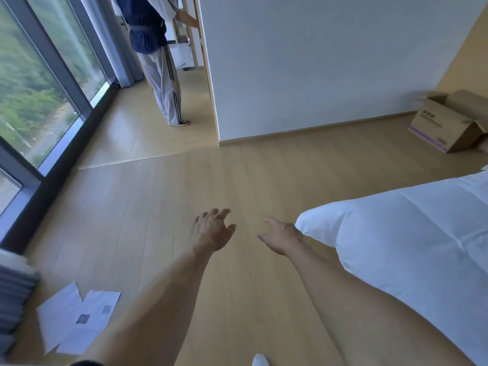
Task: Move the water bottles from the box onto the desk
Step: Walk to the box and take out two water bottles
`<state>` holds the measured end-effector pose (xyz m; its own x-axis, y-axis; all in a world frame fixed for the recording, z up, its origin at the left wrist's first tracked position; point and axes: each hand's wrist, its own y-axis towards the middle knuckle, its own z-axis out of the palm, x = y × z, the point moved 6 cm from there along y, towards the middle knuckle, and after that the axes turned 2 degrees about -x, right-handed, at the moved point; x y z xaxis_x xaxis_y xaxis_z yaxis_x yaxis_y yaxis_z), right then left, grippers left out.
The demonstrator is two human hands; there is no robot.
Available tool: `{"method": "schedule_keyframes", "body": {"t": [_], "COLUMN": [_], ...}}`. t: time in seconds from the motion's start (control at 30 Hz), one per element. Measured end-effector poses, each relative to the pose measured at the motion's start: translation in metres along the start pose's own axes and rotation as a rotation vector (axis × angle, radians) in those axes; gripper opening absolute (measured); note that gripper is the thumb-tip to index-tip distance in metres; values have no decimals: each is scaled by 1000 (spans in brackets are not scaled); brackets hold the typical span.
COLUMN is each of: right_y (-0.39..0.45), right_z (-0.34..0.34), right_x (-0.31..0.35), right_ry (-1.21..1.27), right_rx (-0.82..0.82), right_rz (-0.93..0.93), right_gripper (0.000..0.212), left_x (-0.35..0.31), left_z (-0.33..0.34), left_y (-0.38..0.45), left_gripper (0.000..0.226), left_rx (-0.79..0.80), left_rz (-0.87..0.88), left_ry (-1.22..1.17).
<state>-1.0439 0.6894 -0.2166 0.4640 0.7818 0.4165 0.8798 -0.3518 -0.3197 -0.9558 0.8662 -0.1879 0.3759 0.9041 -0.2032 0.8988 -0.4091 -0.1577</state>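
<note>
A brown cardboard box (446,122) with its flaps open stands on the wooden floor at the far right, against the white wall. Its inside is hidden from here, and I see no bottles and no desk. My left hand (211,231) and my right hand (282,236) are stretched out in front of me over the bare floor, fingers relaxed and spread, holding nothing. Both hands are far from the box.
A bed with white bedding (396,233) fills the right foreground. White papers (76,318) lie on the floor at lower left. Tall windows (31,96) run along the left. Another person (161,62) stands at a doorway beside the white wall (317,62).
</note>
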Motion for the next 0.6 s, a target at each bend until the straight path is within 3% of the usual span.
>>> {"method": "schedule_keyframes", "body": {"t": [0.27,0.6], "right_y": [80,180], "right_z": [-54,-114], "right_x": [-40,-109], "right_ry": [56,100], "right_rx": [-54,-131], "right_rz": [73,319], "right_gripper": [59,57], "left_x": [-46,-132], "left_z": [10,40], "left_y": [115,290], "left_gripper": [54,55], "left_rx": [36,96], "left_rz": [70,293], "left_ry": [28,6]}}
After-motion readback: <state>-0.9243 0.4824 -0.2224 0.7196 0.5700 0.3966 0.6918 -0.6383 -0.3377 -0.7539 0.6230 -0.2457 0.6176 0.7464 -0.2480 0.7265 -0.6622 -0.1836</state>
